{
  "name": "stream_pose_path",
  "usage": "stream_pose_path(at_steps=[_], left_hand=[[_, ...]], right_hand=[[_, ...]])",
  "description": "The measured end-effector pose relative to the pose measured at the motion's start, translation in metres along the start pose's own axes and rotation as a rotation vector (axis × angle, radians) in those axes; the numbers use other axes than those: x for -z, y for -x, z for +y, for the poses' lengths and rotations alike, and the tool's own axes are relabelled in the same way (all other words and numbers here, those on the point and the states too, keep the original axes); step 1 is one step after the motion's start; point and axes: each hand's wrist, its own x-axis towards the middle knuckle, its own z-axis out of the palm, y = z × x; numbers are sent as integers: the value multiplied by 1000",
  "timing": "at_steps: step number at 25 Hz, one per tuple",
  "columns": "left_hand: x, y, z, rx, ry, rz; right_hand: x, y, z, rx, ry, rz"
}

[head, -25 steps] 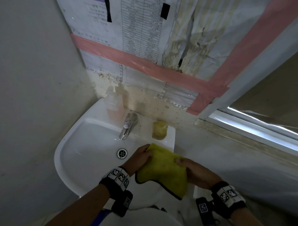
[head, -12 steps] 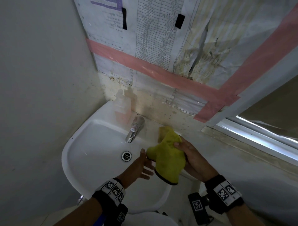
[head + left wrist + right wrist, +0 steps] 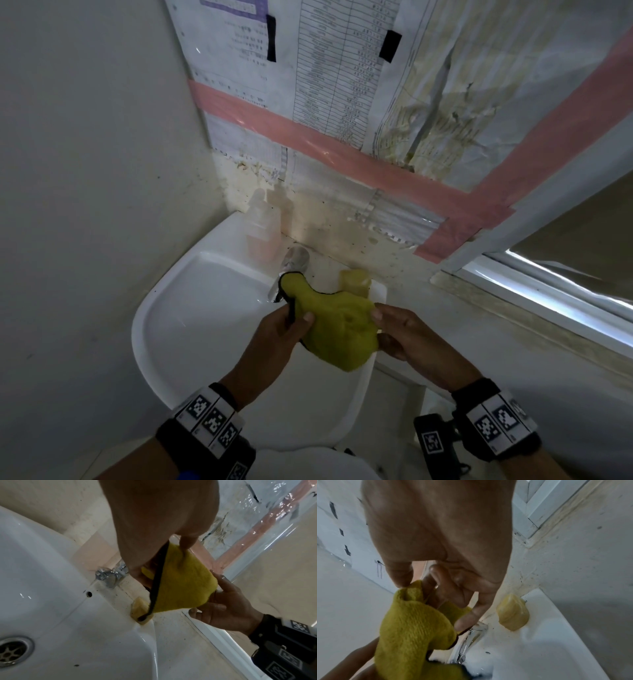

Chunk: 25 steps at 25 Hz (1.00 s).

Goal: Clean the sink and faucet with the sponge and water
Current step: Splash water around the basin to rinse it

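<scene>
Held a yellow black-edged cloth above the right rear part of the white sink, clear of the basin. Gripped its left edge with the left hand, thumb on top and fingers curled beneath. Pinched its right side with the right hand, thumb and forefinger closed on the fabric, the other fingers loosely bent. Let one corner of the cloth poke up in front of the chrome faucet, close to the spout; could not tell whether it touched. Saw no water running, and could not tell whether the cloth was wet.

Left a pale yellow block, sponge or soap, hard to say which, on the rear right corner of the rim just behind the cloth. Left a pump bottle at the back left, beside the faucet.

Judged the scrubbing barely begun, going by the dark specks around the faucet base and near the drain.

Risked knocking the yellow block off the narrow rim with a careless sweep of the right hand or the dangling cloth. Risked toppling the bottle if wiping reached round the faucet from the left. Risked only smearing the grime if the cloth went on dry. Risked splashing the taped wall papers by opening the faucet too hard.
</scene>
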Motion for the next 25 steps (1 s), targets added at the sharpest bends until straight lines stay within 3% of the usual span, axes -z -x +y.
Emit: stream_pose_path(at_steps=[4,8,11,15,18,21,23,25], left_hand=[[13,15,3,-165,-77,238],[22,26,12,-322,-63,387],[29,33,21,-355,-14,457],[57,45,26,-486,-168,463],[90,56,23,-469,-420,481],[127,69,14,-403,-674,586],[153,79,6,-317,-821,669],[175,88,-2,-227,-990,722]], right_hand=[[-1,-3,-8,124,111,66],[-15,-20,-1,276,260,121],[-28,-34,-8,378,341,60],[-54,-55,-17,429,386,-29],[-81,-72,-14,406,428,-72],[-113,-88,-8,379,474,-274],[-139,-100,-1,270,483,-431],[-163,-115,12,68,359,-536]])
